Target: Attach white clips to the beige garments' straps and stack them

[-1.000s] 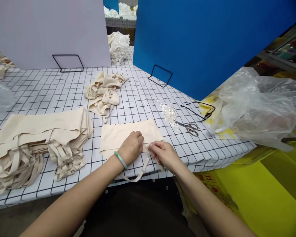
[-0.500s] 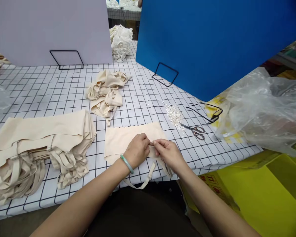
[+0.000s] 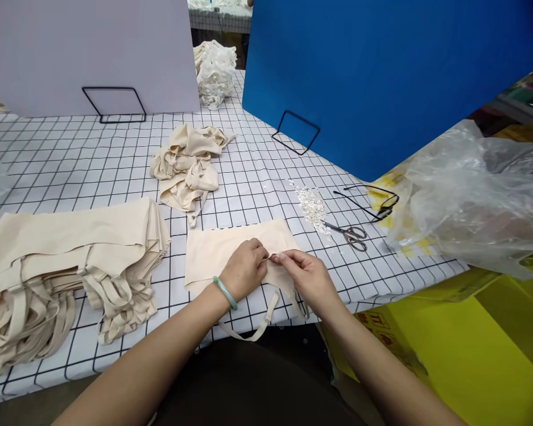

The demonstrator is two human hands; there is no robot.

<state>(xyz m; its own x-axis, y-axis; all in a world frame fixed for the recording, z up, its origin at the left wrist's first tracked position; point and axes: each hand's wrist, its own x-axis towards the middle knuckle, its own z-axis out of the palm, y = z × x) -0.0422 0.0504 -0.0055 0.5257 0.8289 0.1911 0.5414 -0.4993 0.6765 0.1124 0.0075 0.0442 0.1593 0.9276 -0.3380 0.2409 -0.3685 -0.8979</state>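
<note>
A cream strapped garment [image 3: 217, 248] lies flat on the table edge in front of me, one strap [image 3: 266, 319] hanging toward my lap. My left hand [image 3: 245, 266], with a green bangle above it, rests over the garment, thumb and fingers pinched at its edge. Facing it, my right hand [image 3: 306, 275] pinches the same edge between thumb and forefinger. A tiny pale piece shows between the two sets of fingertips, too small to name. Cloth and strap drop below my right hand.
A stack of similar garments [image 3: 71, 236] lies left, with a loose heap [image 3: 189, 168] behind. To the right are small white bits [image 3: 311, 207], scissors [image 3: 349, 234], glasses [image 3: 373, 204] and a plastic bag [image 3: 475, 201]. Grey [image 3: 89, 47] and blue [image 3: 359, 77] boards stand behind.
My fingertips have drawn slightly apart, the right ones shifting a little to the right, so a small gap shows between them. The garment lies almost as before.
</note>
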